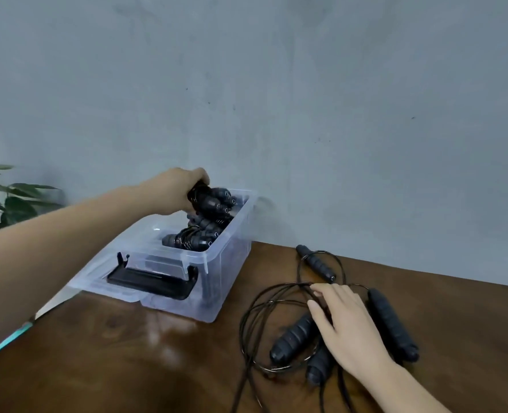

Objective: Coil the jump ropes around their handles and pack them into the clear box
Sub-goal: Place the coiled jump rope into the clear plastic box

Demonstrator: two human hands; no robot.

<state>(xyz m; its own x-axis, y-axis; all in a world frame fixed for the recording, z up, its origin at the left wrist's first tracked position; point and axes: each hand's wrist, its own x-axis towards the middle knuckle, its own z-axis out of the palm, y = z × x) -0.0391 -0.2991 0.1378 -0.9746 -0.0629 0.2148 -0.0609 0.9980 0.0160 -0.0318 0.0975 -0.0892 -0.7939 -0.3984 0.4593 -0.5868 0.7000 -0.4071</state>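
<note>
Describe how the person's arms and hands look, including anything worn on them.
Both arms are bare as far as the head view shows, with no sleeves. The left hand and right hand wear no gloves, and no ring, watch or bracelet shows.

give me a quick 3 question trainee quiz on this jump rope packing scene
1. True or false: the left hand grips a coiled black jump rope bundle above the clear plastic box.
2. The right hand rests on: A) the box lid, B) the loose black jump ropes on the brown wooden table, C) the green plant.
3. How many uncoiled black ribbed handles lie on the table?

Key: 1 true; 2 B; 3 four.
</note>
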